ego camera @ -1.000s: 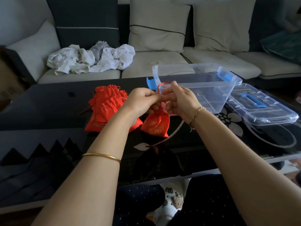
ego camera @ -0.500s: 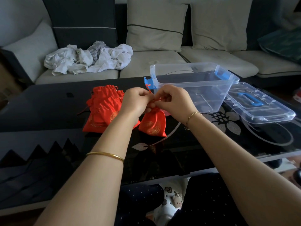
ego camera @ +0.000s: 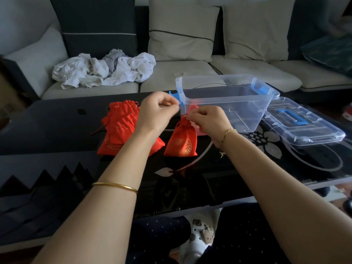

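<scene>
Red pouch (ego camera: 181,142) stands on its base on the black glass table (ego camera: 57,121), just in front of the near corner of the clear box (ego camera: 245,109), and you hold it only by its cord. Your right hand (ego camera: 208,121) is curled, thumb and forefinger pinching the drawstring (ego camera: 184,116) right at the gathered neck. Your left hand (ego camera: 159,109) is raised up and to the left, fingers curled and tips pressed together as if on the other end. The cord is too thin to make out on that side, so I judge that grip rather than see it.

The hands sit apart because pulling in opposite directions is what cinches the neck shut. The neck already looks bunched tight, so the closing seems nearly done. Leaving the pouch's weight on the table lets both hands work the cord instead of carrying the bag.

The box is open and, as far as its clear walls show, holds nothing, with its lid (ego camera: 314,135) laid flat to its right. That suggests it is where closed pouches go. The pile of red pouches (ego camera: 118,130) on your left lies within easy reach of the left hand.
</scene>
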Demonstrator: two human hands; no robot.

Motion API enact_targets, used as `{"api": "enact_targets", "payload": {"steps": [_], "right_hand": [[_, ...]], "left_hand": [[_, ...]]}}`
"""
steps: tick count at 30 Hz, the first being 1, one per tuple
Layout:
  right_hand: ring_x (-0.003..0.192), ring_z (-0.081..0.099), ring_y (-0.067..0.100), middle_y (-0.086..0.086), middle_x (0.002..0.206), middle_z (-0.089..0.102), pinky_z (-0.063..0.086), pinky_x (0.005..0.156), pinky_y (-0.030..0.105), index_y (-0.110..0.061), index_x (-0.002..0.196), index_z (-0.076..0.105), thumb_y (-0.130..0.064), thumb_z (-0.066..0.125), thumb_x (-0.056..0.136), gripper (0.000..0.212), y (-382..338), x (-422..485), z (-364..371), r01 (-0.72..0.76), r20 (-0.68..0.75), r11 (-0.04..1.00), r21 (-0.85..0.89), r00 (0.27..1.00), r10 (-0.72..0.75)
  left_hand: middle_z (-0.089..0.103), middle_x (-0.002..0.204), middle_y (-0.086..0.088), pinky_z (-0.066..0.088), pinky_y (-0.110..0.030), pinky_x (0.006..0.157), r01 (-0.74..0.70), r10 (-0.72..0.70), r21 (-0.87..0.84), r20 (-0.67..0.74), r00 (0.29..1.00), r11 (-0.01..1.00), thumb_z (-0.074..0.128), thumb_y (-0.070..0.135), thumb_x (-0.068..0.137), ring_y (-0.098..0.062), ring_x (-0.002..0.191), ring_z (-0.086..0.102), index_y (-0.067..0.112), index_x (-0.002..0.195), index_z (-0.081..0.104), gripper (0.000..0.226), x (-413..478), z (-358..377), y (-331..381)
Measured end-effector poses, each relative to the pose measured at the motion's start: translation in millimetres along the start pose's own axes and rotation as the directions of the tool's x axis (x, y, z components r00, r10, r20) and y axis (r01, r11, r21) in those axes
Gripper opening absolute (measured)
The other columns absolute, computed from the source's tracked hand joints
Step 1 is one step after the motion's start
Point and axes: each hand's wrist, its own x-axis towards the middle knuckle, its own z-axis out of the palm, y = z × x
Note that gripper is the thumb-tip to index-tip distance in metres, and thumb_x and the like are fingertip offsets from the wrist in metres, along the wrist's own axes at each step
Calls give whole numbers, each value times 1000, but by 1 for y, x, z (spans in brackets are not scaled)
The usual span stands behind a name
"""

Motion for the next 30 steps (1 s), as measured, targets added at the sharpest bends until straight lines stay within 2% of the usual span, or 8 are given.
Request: {"api": "enact_targets", "payload": {"steps": [3,6,10,14,20,23,26,30], "right_hand": [[50,43,11,2,57,47,39,49,22,-6,68,63,-16,65,84,19,1,2,-1,-102,39,986,134,995,97],[49,39,13,4,55,45,36,50,25,-5,66,60,-12,65,84,20,1,3,-2,-211,95,935,284,977,192],[47,35,9,3,56,44,29,44,19,-3,71,58,-5,61,86,15,1,3,-4,-342,215,823,454,938,271],[50,34,7,2,59,43,30,44,15,-6,72,58,-4,56,89,18,1,2,-9,-378,309,783,495,918,248],[53,34,7,3,64,44,31,51,18,-8,74,58,-4,55,90,16,2,0,-10,-310,328,832,461,930,164],[53,38,9,5,64,47,36,53,21,-7,77,63,-7,61,87,10,5,1,-18,-153,186,953,262,977,106],[53,39,9,2,64,51,37,53,21,-9,74,65,-8,64,85,11,13,7,-25,-59,49,992,110,997,54],[58,48,9,0,66,55,42,57,20,-13,75,63,-11,62,87,13,26,6,-16,-100,29,994,45,995,99]], "left_hand": [[50,90,6,39,-5,68,-199,175,230,117,978,953,70,13,77,-2,73,49,21,78,71,8,-4,6,0],[46,94,4,34,-4,68,-258,234,366,110,966,894,73,17,77,-4,77,44,21,79,73,5,-3,8,-5],[46,94,2,35,-8,69,-287,264,399,114,958,871,74,16,76,-5,73,44,18,82,74,7,-3,9,-6],[48,97,1,39,-17,74,-281,244,381,143,959,881,73,16,78,-4,70,46,15,84,73,7,-2,11,-7],[50,91,0,38,-21,71,-320,281,428,155,947,845,69,12,81,-12,77,50,6,79,69,6,-1,13,-7],[52,88,-3,36,-24,67,-304,273,452,135,952,838,61,9,85,-17,77,51,4,81,63,7,0,10,-8],[54,87,-7,35,-27,63,-254,197,435,171,965,864,52,8,89,-18,77,49,1,84,58,11,2,8,-8],[56,85,-9,43,-30,67,-113,36,353,217,975,929,46,7,90,-24,79,54,3,82,55,12,1,15,-11]]}}
